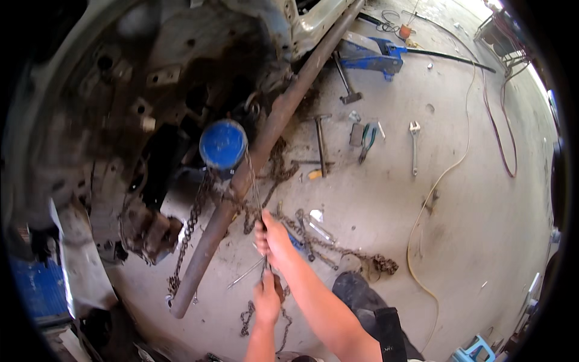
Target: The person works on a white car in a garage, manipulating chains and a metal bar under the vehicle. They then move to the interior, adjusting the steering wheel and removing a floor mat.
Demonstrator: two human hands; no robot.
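A chain hoist with a round blue cover (pixel 223 145) hangs beside a long rusty pipe (pixel 289 105), in front of a vehicle's bare metal body (pixel 199 36). From the hoist a thin hand chain (pixel 252 178) runs down to my two hands. My right hand (pixel 274 240), the upper one, is closed round it. Just below, my left hand (pixel 267 298) is also closed on the chain. Its loose end (pixel 288 323) dangles under my hands. A heavier rusty chain (pixel 192 226) drops from the hoist to the pipe's lower end.
On the concrete floor lie an adjustable wrench (pixel 414 148), pliers (pixel 367 145), hammers (pixel 345 78) and several wrenches (pixel 310 232). More heavy chain (pixel 350 250) stretches near my leg (pixel 365 295). A blue floor jack (pixel 374 57) stands at the back; a pale hose (pixel 443 178) curves along the right.
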